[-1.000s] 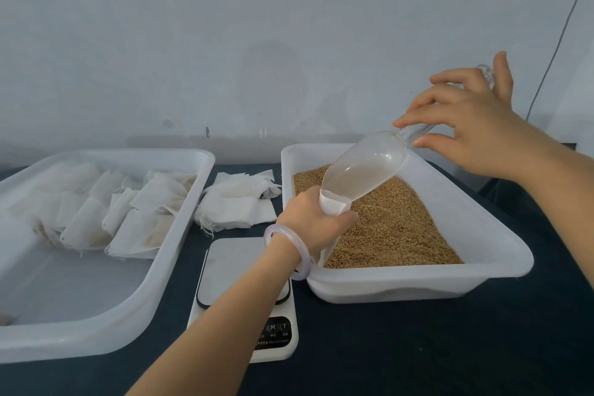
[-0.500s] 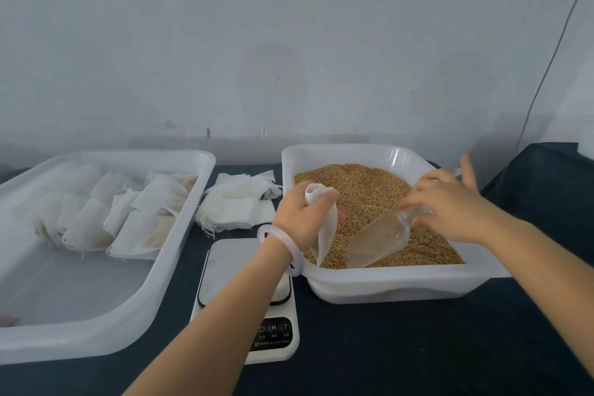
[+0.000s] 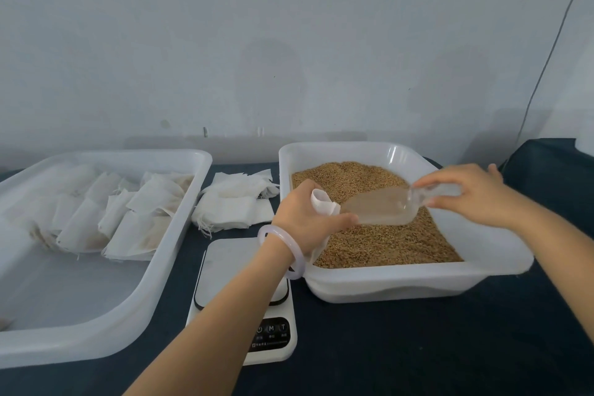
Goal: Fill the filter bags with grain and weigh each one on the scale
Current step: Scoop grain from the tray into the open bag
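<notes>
Fingers (image 3: 347, 220) of the left hand (image 3: 302, 219) clasp a filter bag (image 3: 321, 202); the right hand (image 3: 472, 196) grips the scoop (image 3: 379, 209). Filling seems in hand: next, tip grain (image 3: 385, 244) squarely in.

Soft, even, dimmish light; faint shadows on the wall (image 3: 289, 42); wide-angle bending at edges.

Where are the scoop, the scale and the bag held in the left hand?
scoop (image 3: 379, 207): head view, on its clear bowl.
scale (image 3: 225, 267): head view, on its bare weighing plate.
filter bag (image 3: 321, 202): head view, on its open top.
</notes>
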`<state>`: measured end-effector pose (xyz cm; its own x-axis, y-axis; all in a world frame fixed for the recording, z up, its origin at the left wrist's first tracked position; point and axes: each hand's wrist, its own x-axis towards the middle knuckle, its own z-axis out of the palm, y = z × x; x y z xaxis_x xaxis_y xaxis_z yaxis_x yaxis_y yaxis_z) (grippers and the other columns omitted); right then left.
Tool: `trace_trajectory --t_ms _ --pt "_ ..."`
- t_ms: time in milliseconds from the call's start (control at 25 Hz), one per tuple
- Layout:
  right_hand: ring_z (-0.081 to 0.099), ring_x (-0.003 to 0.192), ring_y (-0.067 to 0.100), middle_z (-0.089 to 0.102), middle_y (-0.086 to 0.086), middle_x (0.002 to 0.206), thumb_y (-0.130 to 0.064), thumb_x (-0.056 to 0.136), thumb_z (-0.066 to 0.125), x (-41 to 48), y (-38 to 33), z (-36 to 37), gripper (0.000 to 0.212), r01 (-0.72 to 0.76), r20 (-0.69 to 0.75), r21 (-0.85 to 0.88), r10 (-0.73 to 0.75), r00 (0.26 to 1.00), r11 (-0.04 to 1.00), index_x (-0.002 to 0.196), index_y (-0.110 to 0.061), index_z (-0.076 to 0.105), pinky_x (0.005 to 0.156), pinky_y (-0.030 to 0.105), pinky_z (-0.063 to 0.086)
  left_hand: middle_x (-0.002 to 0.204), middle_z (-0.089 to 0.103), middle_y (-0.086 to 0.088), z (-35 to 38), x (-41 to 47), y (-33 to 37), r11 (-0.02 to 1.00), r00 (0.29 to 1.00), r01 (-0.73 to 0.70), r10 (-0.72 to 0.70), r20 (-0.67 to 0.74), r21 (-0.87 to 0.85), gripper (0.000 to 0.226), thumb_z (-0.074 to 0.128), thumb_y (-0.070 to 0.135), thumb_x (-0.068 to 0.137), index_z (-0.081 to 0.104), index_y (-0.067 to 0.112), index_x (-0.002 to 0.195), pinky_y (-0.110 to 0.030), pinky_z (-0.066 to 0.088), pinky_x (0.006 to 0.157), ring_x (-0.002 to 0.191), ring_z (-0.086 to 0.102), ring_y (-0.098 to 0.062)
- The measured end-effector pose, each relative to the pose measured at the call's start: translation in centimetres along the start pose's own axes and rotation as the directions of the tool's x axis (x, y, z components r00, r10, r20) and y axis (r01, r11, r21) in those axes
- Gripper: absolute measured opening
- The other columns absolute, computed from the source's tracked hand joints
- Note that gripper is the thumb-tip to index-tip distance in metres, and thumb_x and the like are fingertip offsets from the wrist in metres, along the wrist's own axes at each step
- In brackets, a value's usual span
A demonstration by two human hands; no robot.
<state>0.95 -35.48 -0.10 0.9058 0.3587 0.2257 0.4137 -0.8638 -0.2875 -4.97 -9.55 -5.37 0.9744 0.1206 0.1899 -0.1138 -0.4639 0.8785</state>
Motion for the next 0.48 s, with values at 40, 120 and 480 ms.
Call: trace_trajectory --t_ms 40,120,480 --pt "0.045 0.124 0.015 0.058 -0.023 0.109 -0.033 0.082 0.067 0.0 -0.3 -0.9 0.026 0.025 -0.013 0.067 -0.024 1.0 0.997 0.097 -0.051 0.056 0.113 0.056 0.006 0.079 0.059 0.007 0.0 0.0 0.0 0.999 1.0 -0.001 0.0 0.008 0.039 0.046 0.083 0.047 0.06 0.046 0.029 0.08 -0.022 0.04 0.055 0.069 0.057 -0.008" --pt "0.05 0.119 0.014 0.06 -0.018 0.107 -0.026 0.081 0.069 0.1 -1.4 -2.9 0.03 0.083 -0.038 0.203 -0.077 0.996 0.976 0.095 -0.05 0.057 0.11 0.043 0.024 0.08 0.057 0.008 0.0 0.1 0.0 0.994 1.0 -0.008 0.007 0.016 0.11 0.045 0.081 0.05 0.061 0.044 0.032 0.079 -0.022 0.039 0.054 0.07 0.055 -0.007" --pt "0.033 0.128 0.02 0.059 -0.01 0.107 -0.028 0.081 0.069 0.5 -5.7 -5.1 0.027 0.273 -0.302 -0.244 -0.34 0.891 0.931 0.106 -0.037 0.067 0.109 0.052 -0.017 0.087 0.05 0.021 -0.1 -0.1 0.2 0.993 0.999 -0.016 0.012 0.037 0.115 0.05 0.077 0.052 0.065 0.045 0.033 0.098 -0.017 0.038 0.057 0.078 0.052 0.001"
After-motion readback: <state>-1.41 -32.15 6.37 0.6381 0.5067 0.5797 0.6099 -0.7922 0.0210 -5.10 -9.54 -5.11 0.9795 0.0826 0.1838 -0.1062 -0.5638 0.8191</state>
